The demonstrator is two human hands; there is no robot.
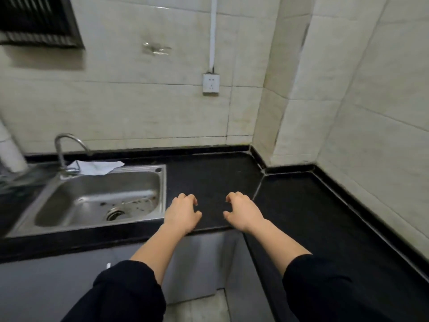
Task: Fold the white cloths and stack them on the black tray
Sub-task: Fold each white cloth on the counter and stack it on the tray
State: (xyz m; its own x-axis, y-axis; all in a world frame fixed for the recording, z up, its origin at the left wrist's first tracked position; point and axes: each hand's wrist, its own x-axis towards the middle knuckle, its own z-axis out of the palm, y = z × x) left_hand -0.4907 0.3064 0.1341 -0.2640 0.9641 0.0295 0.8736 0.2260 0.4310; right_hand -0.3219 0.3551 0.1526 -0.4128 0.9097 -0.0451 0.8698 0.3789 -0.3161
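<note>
Over counter point(301, 217), hands point(182, 213) point(243, 212) seemingly empty.

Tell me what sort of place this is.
Probably a small home kitchen: a stainless sink with a faucet set in a black countertop, tiled walls meeting in a corner, and a wall socket above.

Brushed-steel sink point(148, 173), dark stone counter point(213, 173).

Sink point(92, 194): steel, set in the black worktop point(301, 217), left.
Tap point(60, 147): curved, behind the sink.
Socket point(210, 83): white, on the tiled wall point(139, 108).
</note>
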